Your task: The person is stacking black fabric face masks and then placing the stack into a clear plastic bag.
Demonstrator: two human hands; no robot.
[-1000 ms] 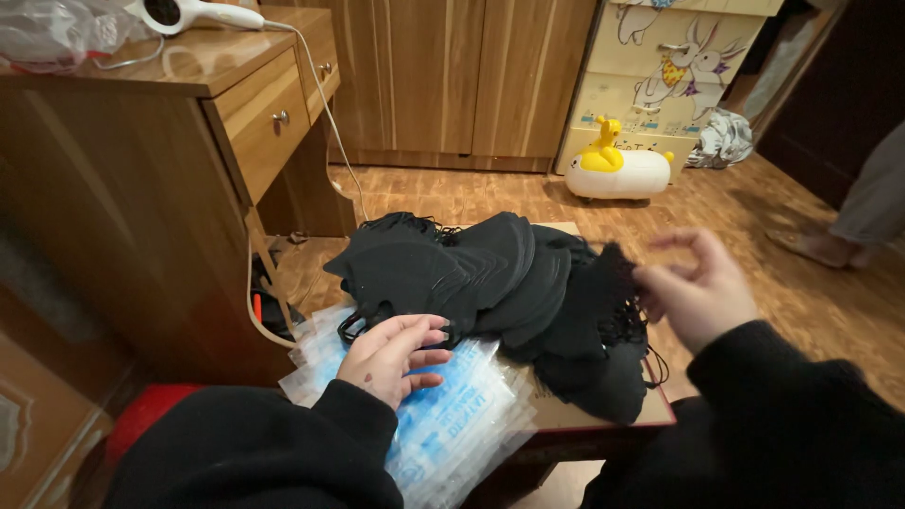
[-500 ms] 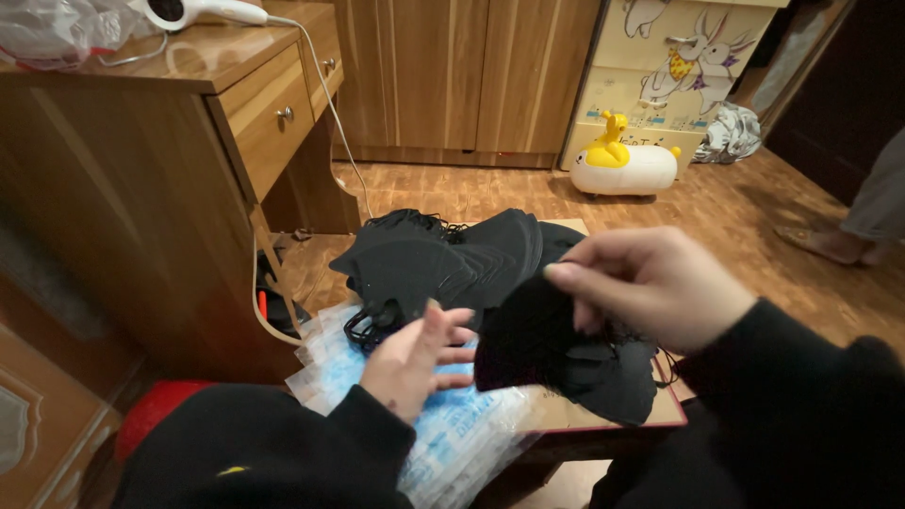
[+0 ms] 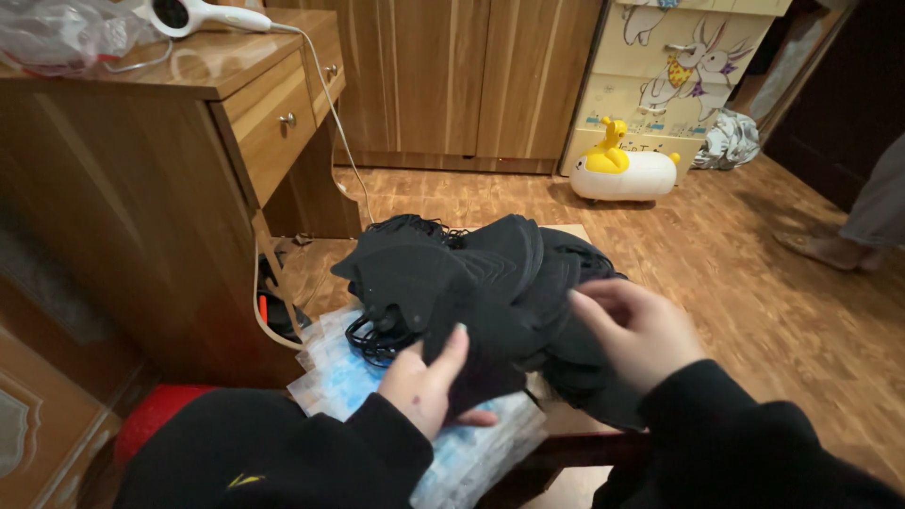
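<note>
A heap of black face masks [image 3: 471, 273] with ear loops lies on a small low table [image 3: 575, 443] in front of me. My left hand [image 3: 424, 382] grips one black mask [image 3: 490, 353] from below, thumb up over its edge. On the same mask my right hand [image 3: 636, 330] has its fingers closed from the right. Under my left hand lie clear packets of blue masks [image 3: 349, 382], stacked at the table's near left.
A wooden desk [image 3: 189, 179] with a drawer stands at the left, a white hair dryer [image 3: 203, 14] on top, its cord hanging down. A white and yellow toy [image 3: 622, 170] sits on the wood floor before a cabinet. Another person's foot [image 3: 825, 250] is at the far right.
My right hand has come in from the right and down onto the pile. My left hand rose off the blue packets, and both hands now hold one black mask.
</note>
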